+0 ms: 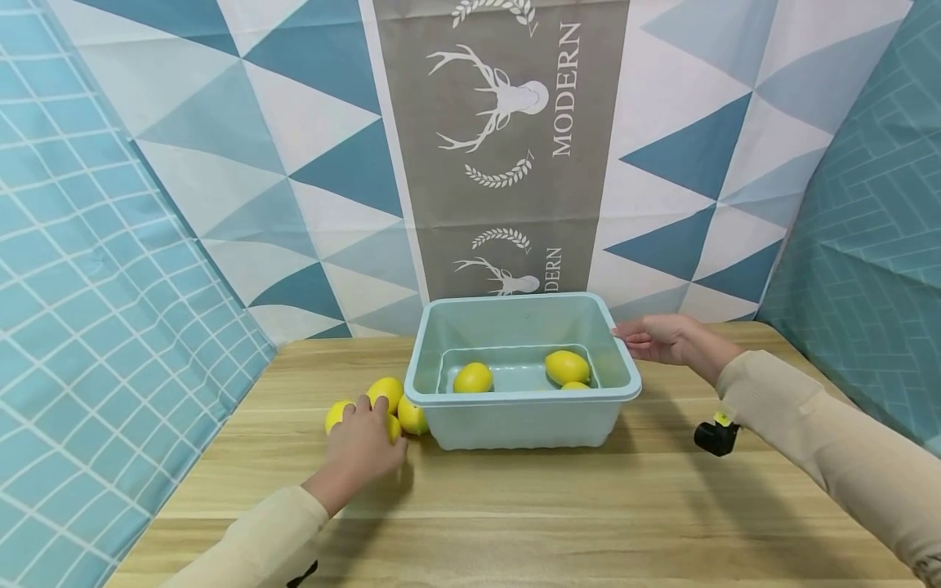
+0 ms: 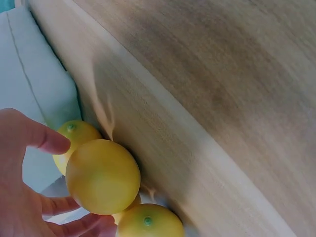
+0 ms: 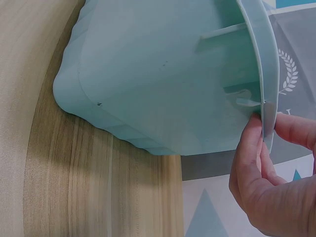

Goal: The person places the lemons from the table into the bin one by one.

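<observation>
My left hand [image 1: 366, 441] is at a group of yellow lemons on the wooden table, left of a pale blue-green plastic basin [image 1: 515, 420]. In the left wrist view, its thumb and curled fingers are round one lemon [image 2: 102, 177]. Another lemon [image 2: 148, 223] lies beside the fingers, and one more [image 2: 74, 133] sits behind the thumb, close to the basin. At the basin's right end, my right hand [image 1: 662, 336] pinches the rim [image 3: 269, 89] between thumb and fingers. Inside the basin lie a lemon [image 1: 473, 377] at left and two at right, one partly hidden by the front rim.
A patterned cloth [image 1: 507, 188] with triangles and deer heads hangs behind the table [image 1: 515, 514]. Blue tiled-print sheets [image 1: 95, 310] stand at both sides. A small black device [image 1: 715, 437] shows below the right sleeve.
</observation>
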`<state>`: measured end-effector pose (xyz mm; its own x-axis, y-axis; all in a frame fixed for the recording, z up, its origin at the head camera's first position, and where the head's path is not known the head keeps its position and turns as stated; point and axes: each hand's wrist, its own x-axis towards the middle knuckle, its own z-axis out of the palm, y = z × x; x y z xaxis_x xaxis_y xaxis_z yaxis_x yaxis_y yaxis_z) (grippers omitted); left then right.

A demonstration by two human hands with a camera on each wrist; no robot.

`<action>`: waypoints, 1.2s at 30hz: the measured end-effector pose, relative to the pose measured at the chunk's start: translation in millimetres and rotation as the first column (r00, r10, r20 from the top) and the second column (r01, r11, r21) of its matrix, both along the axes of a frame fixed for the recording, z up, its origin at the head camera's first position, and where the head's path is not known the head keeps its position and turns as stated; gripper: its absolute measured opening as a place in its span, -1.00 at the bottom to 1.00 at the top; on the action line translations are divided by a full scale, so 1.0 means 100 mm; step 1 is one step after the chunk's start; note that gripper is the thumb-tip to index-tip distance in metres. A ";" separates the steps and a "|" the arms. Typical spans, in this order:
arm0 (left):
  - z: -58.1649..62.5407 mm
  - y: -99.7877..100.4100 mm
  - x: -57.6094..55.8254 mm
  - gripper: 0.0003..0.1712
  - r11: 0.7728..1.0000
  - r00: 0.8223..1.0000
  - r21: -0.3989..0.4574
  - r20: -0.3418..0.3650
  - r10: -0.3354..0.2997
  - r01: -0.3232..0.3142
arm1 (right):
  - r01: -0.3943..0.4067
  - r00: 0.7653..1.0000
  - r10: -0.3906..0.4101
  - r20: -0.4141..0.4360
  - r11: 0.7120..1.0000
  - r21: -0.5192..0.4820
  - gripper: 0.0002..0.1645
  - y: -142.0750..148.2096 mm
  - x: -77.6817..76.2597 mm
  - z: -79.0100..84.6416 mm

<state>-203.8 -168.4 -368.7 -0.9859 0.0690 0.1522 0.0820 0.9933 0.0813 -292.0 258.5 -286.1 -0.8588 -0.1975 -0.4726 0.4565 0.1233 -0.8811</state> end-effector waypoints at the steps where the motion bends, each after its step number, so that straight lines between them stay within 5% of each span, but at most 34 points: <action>1: 0.00 0.00 -0.01 -0.36 1.000 1.000 -0.003 0.010 0.003 -0.003 | 0.002 1.000 -0.002 0.000 1.000 0.000 -0.78 0.00 0.00 0.00; 7: 0.01 0.02 -0.04 -0.27 1.000 0.998 -0.027 0.055 -0.005 0.007 | 0.010 1.000 -0.009 0.010 1.000 -0.009 -0.76 0.00 -0.02 0.00; 36: -0.03 0.06 0.12 -0.35 0.984 0.985 -0.036 0.006 -0.174 0.174 | 0.022 1.000 -0.022 0.014 1.000 -0.022 -0.71 0.01 0.00 0.00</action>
<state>-191.6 -162.1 -371.4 -0.9587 0.2453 0.1437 0.2541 0.9661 0.0465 -291.8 259.4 -286.6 -0.8566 -0.1889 -0.4802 0.4711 0.0935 -0.8771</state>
